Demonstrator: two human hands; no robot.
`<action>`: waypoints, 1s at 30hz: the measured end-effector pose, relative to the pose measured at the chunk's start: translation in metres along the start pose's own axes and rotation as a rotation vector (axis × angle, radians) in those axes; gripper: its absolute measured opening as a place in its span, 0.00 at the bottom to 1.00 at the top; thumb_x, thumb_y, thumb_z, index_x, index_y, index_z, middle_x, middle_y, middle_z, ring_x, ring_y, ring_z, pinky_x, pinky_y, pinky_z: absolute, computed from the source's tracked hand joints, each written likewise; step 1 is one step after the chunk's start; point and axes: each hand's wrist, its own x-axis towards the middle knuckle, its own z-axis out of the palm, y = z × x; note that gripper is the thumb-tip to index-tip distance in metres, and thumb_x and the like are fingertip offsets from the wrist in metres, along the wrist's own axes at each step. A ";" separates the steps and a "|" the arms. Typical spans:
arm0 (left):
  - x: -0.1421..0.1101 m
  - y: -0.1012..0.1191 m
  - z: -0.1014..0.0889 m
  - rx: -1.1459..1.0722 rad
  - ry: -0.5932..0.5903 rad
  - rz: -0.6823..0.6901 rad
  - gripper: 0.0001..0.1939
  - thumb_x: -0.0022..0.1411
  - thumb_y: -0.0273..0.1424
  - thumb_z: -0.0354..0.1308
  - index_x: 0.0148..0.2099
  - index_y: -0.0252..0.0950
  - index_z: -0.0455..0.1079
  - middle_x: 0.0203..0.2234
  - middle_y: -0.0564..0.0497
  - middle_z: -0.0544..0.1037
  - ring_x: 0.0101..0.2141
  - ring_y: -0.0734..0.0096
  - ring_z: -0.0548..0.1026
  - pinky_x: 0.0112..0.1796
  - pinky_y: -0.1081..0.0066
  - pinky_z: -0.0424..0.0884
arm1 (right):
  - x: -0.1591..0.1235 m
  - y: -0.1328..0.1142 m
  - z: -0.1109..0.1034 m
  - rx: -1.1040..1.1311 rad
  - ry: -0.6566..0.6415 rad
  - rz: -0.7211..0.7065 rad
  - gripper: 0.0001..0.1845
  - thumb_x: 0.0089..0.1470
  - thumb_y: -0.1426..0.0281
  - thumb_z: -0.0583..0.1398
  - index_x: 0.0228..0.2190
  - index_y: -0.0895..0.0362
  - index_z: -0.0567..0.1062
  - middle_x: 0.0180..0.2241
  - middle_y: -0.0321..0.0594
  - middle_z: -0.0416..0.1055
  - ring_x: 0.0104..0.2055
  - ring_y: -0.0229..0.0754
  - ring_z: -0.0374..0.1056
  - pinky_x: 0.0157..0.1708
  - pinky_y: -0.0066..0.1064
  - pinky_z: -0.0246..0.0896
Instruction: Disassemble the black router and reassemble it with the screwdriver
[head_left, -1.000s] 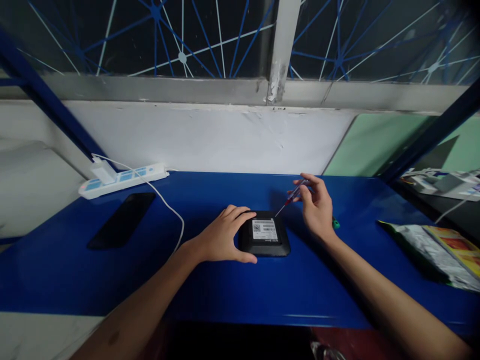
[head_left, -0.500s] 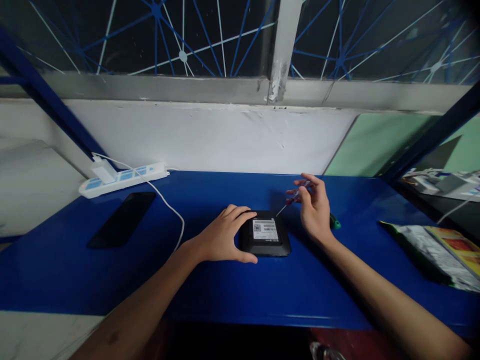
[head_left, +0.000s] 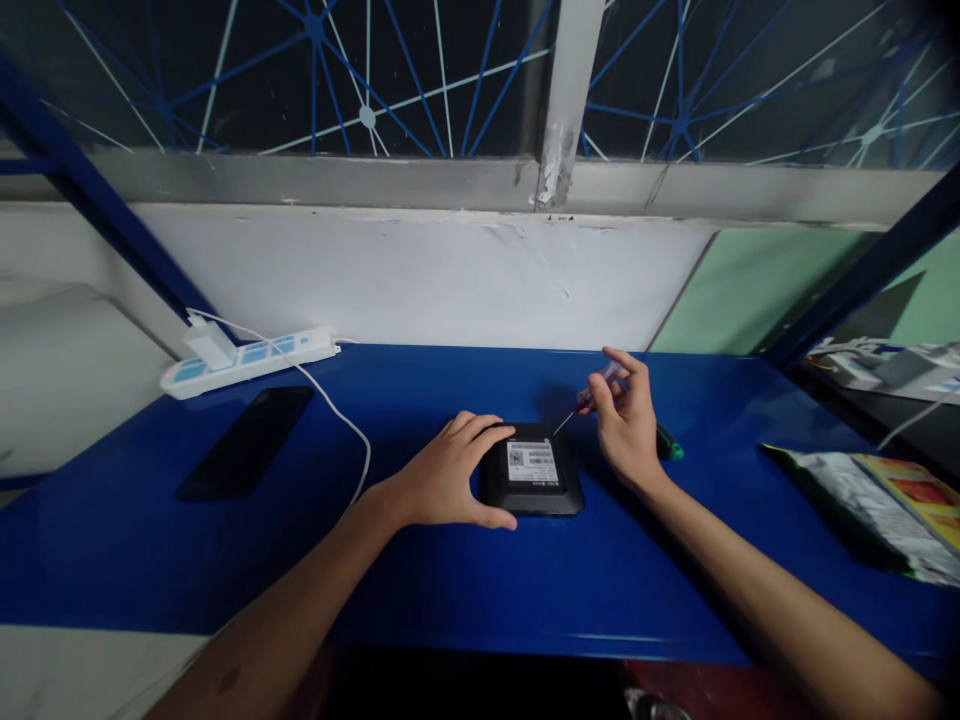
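Observation:
A black box-shaped device [head_left: 534, 500] with a white printed label [head_left: 532, 461] lies on the blue table. My left hand [head_left: 454, 470] grips it from the left side, fingers over the far edge and thumb at the near edge. In my right hand [head_left: 626, 420] is a screwdriver [head_left: 598, 388] with a clear and reddish handle, held slantwise. Its thin shaft points down to the far right corner of the device, and the tip appears to touch there. Just behind my right wrist lies a green-handled object [head_left: 670, 443], partly hidden.
A black phone-like slab [head_left: 247, 440] lies at the left, near a white power strip [head_left: 251, 360] with a plugged charger. A white cable [head_left: 341, 415] runs across the table towards my left forearm. At the right lies a silver and yellow packet [head_left: 877, 500].
The fingers of my right hand have shifted around the screwdriver handle, with the thumb further left. The shaft tip stays at the same corner, and my left hand keeps its hold.

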 end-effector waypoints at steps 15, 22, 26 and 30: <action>-0.001 -0.003 0.002 -0.027 0.034 0.027 0.57 0.44 0.61 0.68 0.70 0.43 0.56 0.66 0.40 0.61 0.63 0.37 0.58 0.60 0.38 0.60 | 0.001 -0.006 -0.003 0.024 0.021 0.010 0.17 0.64 0.60 0.57 0.52 0.49 0.69 0.40 0.40 0.74 0.35 0.42 0.76 0.34 0.38 0.74; -0.001 -0.004 0.002 -0.011 0.027 0.028 0.57 0.44 0.61 0.68 0.70 0.42 0.56 0.66 0.40 0.61 0.63 0.38 0.58 0.60 0.39 0.61 | 0.003 -0.009 -0.004 -0.030 0.067 0.001 0.14 0.64 0.63 0.57 0.50 0.50 0.72 0.38 0.39 0.75 0.33 0.40 0.75 0.34 0.37 0.74; -0.001 -0.004 0.002 -0.013 0.030 0.029 0.56 0.45 0.60 0.68 0.70 0.42 0.56 0.66 0.40 0.61 0.63 0.39 0.58 0.60 0.39 0.61 | 0.001 -0.010 -0.003 0.025 0.029 0.021 0.15 0.66 0.62 0.53 0.52 0.50 0.70 0.43 0.42 0.75 0.35 0.41 0.77 0.34 0.37 0.75; -0.001 -0.004 0.003 -0.022 0.025 0.030 0.56 0.45 0.58 0.69 0.70 0.42 0.56 0.66 0.40 0.61 0.63 0.38 0.58 0.60 0.39 0.61 | 0.002 -0.007 -0.002 -0.022 0.047 0.002 0.15 0.64 0.61 0.56 0.51 0.50 0.70 0.39 0.40 0.72 0.31 0.39 0.74 0.30 0.35 0.73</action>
